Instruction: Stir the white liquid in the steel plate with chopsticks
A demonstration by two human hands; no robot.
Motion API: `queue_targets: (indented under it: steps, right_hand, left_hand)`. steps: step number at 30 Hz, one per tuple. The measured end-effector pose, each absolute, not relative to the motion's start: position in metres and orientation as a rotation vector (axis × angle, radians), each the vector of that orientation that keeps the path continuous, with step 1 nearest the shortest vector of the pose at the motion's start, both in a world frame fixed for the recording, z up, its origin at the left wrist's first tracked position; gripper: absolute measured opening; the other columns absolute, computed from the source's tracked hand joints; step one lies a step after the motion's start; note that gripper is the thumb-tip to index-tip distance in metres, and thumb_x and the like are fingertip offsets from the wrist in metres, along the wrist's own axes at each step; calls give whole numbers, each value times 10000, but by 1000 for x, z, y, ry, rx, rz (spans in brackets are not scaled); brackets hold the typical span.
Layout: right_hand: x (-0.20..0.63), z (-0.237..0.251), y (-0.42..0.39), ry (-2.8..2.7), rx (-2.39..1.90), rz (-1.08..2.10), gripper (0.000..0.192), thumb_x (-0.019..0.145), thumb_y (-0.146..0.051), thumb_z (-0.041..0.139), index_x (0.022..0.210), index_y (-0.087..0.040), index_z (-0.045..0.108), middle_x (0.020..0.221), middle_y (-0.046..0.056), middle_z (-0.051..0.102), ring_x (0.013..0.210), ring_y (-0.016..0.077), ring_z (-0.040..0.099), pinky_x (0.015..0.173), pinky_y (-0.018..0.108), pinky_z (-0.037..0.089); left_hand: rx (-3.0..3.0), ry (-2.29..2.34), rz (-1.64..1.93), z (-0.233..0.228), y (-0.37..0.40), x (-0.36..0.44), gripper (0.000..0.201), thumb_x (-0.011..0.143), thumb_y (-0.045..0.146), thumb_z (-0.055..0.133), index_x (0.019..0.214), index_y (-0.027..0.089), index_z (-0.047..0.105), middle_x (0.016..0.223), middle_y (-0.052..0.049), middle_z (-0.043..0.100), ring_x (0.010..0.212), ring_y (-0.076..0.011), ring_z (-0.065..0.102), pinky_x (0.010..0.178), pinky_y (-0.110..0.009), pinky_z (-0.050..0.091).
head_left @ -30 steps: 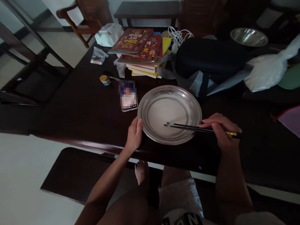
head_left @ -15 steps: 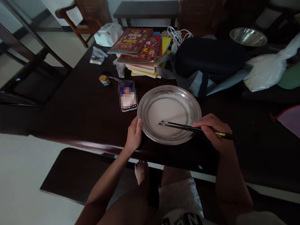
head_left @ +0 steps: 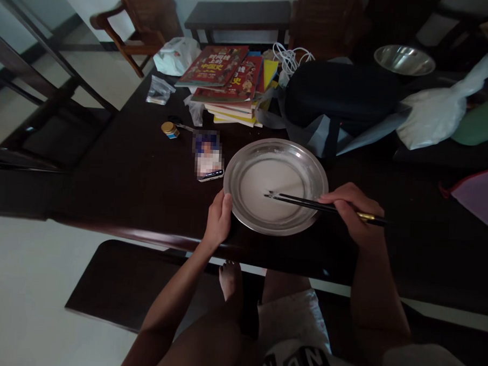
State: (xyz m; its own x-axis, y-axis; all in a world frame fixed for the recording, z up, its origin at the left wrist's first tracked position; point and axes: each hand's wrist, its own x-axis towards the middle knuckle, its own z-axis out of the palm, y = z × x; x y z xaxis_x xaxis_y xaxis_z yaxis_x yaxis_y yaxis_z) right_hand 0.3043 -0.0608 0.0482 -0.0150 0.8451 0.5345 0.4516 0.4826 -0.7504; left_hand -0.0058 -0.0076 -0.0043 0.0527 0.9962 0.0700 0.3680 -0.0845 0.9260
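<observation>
A round steel basin (head_left: 243,211) with a wide rim stands on the dark table near its front edge. Whitish, cloudy liquid (head_left: 264,176) covers its bottom. My left hand (head_left: 219,217) grips the basin's rim at the left, thumb on top. Held in my right hand (head_left: 356,209) is a pair of black chopsticks (head_left: 303,202) with gold bands near the back end. Their tips are over the middle of the basin, at or in the liquid; I cannot tell how deep. My right hand is closed round them, just beyond the basin's right side.
Left of the basin lies a phone (head_left: 208,155), with a small gold-lidded jar (head_left: 170,129) and scissors (head_left: 182,124) beyond. Stacked books (head_left: 224,77), a black case (head_left: 340,95), white cables (head_left: 290,58) and a white plastic bag (head_left: 430,118) stand farther back. A second steel bowl (head_left: 404,59) sits at back right.
My right hand has shifted slightly right and up, drawing the chopstick tips toward the middle of the liquid. My left hand and the basin have stayed put.
</observation>
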Motion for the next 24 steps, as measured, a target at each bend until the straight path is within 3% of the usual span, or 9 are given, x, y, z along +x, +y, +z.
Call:
queue_targets:
  steps: [3, 9, 14, 20, 24]
  right_hand:
    - [305, 47, -62, -1577, -1102, 461, 256, 1008, -234, 599, 1086, -354, 811, 828, -4, 810, 796, 240, 693, 729, 431, 532]
    - [303, 49, -61, -1718, -1176, 469, 214, 988, -235, 631, 1054, -320, 816, 907, 13, 811, 812, 222, 700, 748, 425, 532]
    - [304, 47, -62, -1561, -1135, 422, 217, 1005, -254, 605, 1033, -323, 809, 804, 12, 806, 765, 240, 688, 724, 443, 515]
    - [303, 51, -62, -1722, -1187, 482, 216, 990, -255, 625, 1053, -335, 814, 892, 5, 810, 787, 220, 699, 729, 433, 528]
    - [305, 47, -61, -1582, -1160, 414, 209, 996, -287, 611, 1016, -325, 815, 810, 10, 810, 762, 240, 696, 705, 446, 529]
  left_hand:
    - [1571, 1410, 1037, -4, -7, -6, 691, 1030, 699, 370, 1252, 145, 717, 1256, -157, 762, 1202, -296, 695, 1086, -442, 515]
    - [1569, 1412, 1035, -4, -8, -5, 715, 1026, 712, 368, 1274, 130, 701, 1286, -171, 750, 1220, -300, 691, 1091, -439, 508]
    - [1575, 1409, 1033, -4, -8, -6, 687, 1029, 704, 363, 1230, 151, 717, 1259, -157, 762, 1187, -288, 700, 1062, -423, 520]
    - [1565, 1424, 1036, -4, -7, -6, 668, 1029, 686, 372, 1240, 152, 714, 1261, -161, 760, 1193, -289, 697, 1073, -430, 514]
    - [1560, 1406, 1040, -4, -7, -6, 647, 1031, 667, 382, 1248, 152, 709, 1286, -157, 754, 1227, -285, 690, 1084, -416, 509]
